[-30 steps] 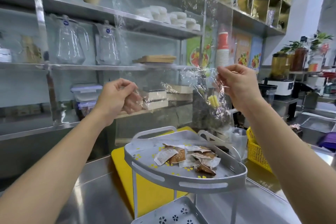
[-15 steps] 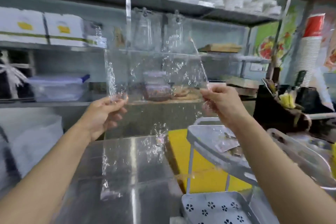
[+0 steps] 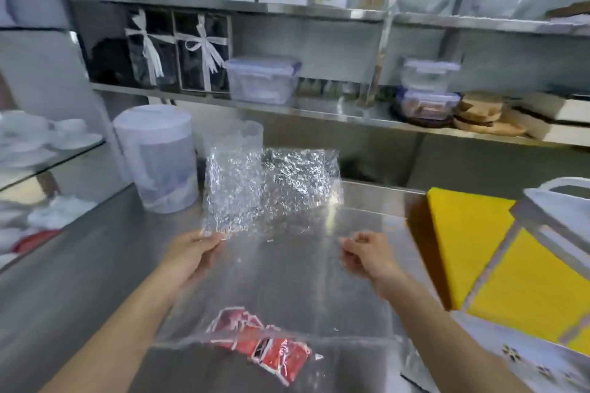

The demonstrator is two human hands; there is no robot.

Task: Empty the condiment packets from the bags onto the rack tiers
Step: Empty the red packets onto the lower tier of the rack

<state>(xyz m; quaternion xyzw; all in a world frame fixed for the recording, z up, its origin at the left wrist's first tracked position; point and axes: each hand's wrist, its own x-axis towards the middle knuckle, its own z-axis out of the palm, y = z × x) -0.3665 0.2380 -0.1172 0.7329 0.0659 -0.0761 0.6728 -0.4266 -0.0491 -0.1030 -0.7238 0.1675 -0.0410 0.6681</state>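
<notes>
The left hand [image 3: 194, 254] pinches the near left corner of a crumpled, empty clear bag [image 3: 271, 191], thumb on top and fingers closed under the film. The right hand [image 3: 367, 254] has its fingers curled near the bag's right corner, but the plastic there is so transparent that I cannot tell whether it grips the edge or has let go. Half a second ago both hands held this bag up at shelf height beside the rack; now it has been swung left and lowered to the steel counter [image 3: 79, 281], away from the rack [image 3: 542, 210], which sits at the right edge over a yellow board [image 3: 472, 226]. That suggests the bag is finished with and being laid aside (nothing shows inside it).

Below the hands lies a second clear bag [image 3: 281, 297] with red condiment packets [image 3: 265, 344] bunched at its near end, likely next to be emptied. The rack's top tier and the packets already on it are cut off by the frame, and motion blur smears the packet printing.
</notes>
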